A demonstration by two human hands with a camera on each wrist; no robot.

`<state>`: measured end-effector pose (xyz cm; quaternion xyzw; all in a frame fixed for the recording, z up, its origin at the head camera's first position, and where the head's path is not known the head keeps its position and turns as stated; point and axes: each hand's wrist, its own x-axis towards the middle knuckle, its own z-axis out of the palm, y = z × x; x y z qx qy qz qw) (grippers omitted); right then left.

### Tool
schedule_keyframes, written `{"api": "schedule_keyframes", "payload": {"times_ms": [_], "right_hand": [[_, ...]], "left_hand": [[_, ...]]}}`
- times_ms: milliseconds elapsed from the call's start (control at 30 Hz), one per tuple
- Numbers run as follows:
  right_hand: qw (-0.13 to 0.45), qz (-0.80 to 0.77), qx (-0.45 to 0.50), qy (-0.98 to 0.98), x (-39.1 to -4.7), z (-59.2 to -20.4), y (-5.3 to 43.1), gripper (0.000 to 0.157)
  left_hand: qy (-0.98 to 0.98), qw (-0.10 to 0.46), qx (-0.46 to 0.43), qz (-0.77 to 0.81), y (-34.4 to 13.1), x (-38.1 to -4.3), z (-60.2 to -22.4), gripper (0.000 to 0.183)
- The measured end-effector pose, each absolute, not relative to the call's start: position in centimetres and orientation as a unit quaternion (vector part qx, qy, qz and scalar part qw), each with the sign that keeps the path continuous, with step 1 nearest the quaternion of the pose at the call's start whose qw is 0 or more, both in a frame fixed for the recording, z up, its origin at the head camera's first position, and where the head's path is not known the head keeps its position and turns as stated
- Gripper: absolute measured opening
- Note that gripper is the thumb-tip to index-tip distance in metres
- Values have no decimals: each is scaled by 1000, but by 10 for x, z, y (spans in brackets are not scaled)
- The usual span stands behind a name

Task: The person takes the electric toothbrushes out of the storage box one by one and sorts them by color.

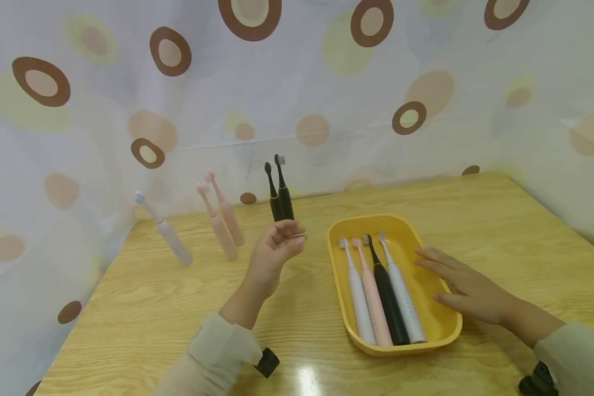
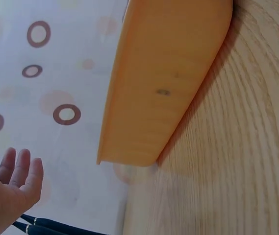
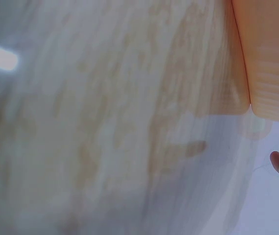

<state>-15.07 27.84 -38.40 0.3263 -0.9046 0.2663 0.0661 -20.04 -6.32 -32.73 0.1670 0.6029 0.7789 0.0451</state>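
So here's the setup: the two black toothbrushes (image 1: 285, 202) stand upright on the worktop (image 1: 515, 231), just behind the left hand (image 1: 272, 256). That hand hangs in the air with fingers loosely bent, a gap to the thumb, and seems to hold nothing; can't tell if it brushes against the black pair. The right hand (image 1: 475, 291) is flat, fingers nearly straight, nothing gripped, at the right side of the yellow tray (image 1: 438, 324). Whether it's pressing the rim or just over it, I can't say.

Tips, imo: go for the thick handle, never the skinny neck, and come in from one side, because that pair looks close enough that one could knock the other over. Same deal with the pink pair (image 1: 223, 236); the white brush (image 1: 173, 242) on the left has more elbow room.

In the tray, the left white one (image 1: 360, 302), pink one (image 1: 378, 302), black one (image 1: 390, 302) and right white one (image 1: 406, 302) lie side by side, heads away from the person. I'd keep that lineup tidy and steady the tray lightly.
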Motion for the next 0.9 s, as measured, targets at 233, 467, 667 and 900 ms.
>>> {"api": "schedule_keyframes", "payload": {"times_ms": [233,467,667,900], "right_hand": [[56,272,325,-904,-153,-383,277,59],[57,270,323,-905,-154,-383,276,58],[59,270,323,-905,-153,-384,275,58],[74,255,326,-907,-152,-383,277,57]], "left_hand": [[602,74,198,770,-51,-194,-331,33],[609,120,184,762,-38,-192,-328,36],[603,161,171,763,-26,-190,-330,37],[607,180,151,759,-12,-191,-330,37]]}}
